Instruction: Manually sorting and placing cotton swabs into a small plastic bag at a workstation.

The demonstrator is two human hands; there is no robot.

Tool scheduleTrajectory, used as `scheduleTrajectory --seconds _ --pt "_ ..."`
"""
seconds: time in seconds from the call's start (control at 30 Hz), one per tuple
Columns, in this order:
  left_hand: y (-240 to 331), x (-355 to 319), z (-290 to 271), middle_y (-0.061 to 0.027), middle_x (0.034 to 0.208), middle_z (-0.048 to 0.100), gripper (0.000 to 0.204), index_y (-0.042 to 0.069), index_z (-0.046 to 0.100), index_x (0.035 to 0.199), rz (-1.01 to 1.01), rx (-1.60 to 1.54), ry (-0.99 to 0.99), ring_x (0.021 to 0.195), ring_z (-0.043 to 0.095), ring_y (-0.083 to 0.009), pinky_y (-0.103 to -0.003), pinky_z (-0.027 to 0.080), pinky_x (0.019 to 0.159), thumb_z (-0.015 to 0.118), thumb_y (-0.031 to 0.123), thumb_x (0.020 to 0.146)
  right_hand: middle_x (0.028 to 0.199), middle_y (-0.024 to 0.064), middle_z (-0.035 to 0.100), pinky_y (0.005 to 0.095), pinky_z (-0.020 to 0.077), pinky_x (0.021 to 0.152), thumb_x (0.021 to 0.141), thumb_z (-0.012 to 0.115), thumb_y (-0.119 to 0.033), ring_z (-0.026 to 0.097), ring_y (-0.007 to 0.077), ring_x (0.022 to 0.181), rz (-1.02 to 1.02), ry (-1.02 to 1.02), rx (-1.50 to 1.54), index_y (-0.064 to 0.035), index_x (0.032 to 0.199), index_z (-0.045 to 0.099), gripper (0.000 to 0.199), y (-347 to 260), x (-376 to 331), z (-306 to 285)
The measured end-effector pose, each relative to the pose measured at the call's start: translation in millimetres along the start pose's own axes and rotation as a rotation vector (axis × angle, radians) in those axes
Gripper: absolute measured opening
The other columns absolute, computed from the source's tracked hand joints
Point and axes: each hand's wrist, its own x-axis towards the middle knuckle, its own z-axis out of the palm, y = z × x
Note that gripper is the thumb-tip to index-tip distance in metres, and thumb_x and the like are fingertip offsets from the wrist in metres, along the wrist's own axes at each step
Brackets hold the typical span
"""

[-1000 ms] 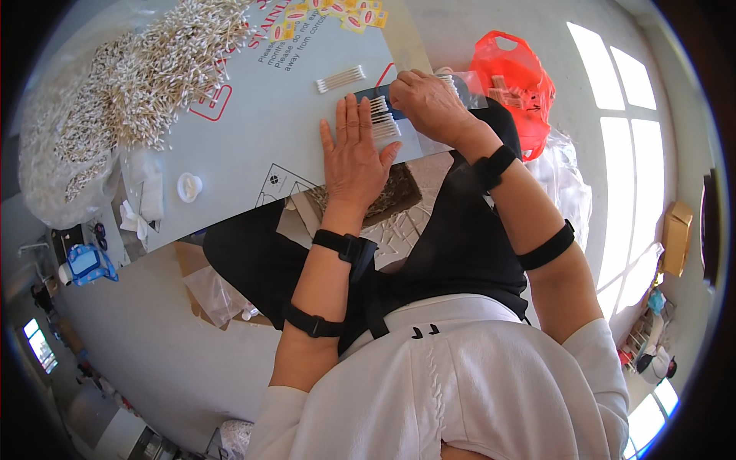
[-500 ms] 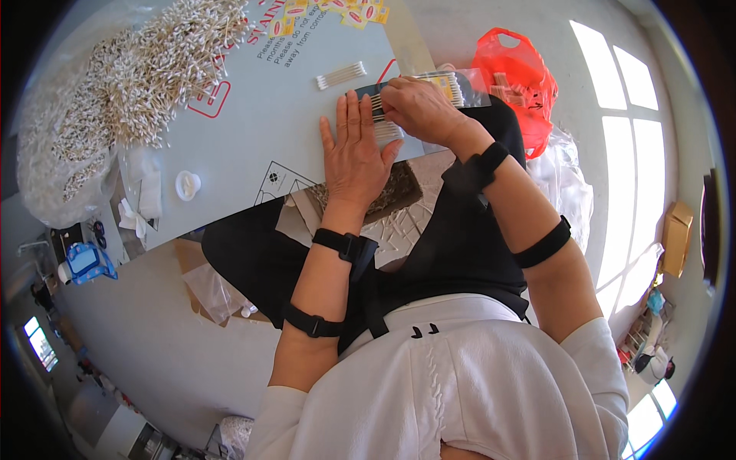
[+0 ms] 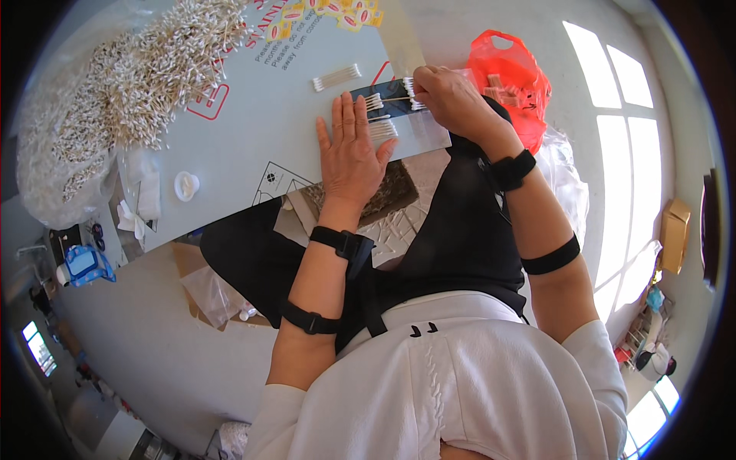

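Observation:
My left hand (image 3: 349, 153) lies flat with its fingers out, its fingertips at the edge of a dark pad (image 3: 392, 93) on the table. White-tipped cotton swabs (image 3: 382, 129) lie beside the thumb, with more tips showing next to the fingers. Over the right part of the pad, my right hand (image 3: 458, 103) is closed, its fingers bent down on a row of cotton swabs (image 3: 411, 93) whose tips show to their left. The other ends are hidden under the hand. A single swab spans the gap between the groups. A small swab bundle (image 3: 336, 77) lies farther off.
A big heap of loose cotton swabs (image 3: 153, 77) spills from a clear bag at the left. Yellow-and-red cards (image 3: 356, 14) lie at the far edge. A small white dish (image 3: 186, 185) sits at the left; a red plastic bag (image 3: 506, 73) stands right of the table.
My right hand has moved right, away from the left hand, uncovering part of the dark pad and the swab tips. The clear packet with the yellow label is now mostly hidden. My left hand stays nearly still.

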Motion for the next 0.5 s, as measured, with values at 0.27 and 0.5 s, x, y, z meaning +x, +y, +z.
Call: scheduleTrajectory --seconds 0.27,0.5 --pt "-2.8 -1.4 -0.2 -0.0187 0.159 0.025 0.079 0.001 0.025 0.152 -0.003 -0.008 -0.01 0.148 0.02 -0.032 -0.055 0.013 0.118 0.055 0.046 0.095 0.079 0.0159 0.061 0.0447 0.0475 0.068 0.083 0.062 -0.005 0.06 0.039 0.079 0.054 -0.146 0.231 -0.002 0.084 0.053 0.01 -25.5 -57.8 1.5" --pt "-4.5 -0.9 -0.1 -0.0187 0.159 0.023 0.074 0.0 0.025 0.152 -0.004 0.012 -0.047 0.149 0.018 -0.0314 -0.054 0.012 0.119 0.052 0.042 0.097 0.078 0.015 0.064 0.0433 0.0492 0.069 0.08 0.069 -0.009 0.063 0.0365 0.079 -0.03 -0.308 0.192 -0.0027 0.081 0.058 0.013 -32.5 -64.3 21.1"
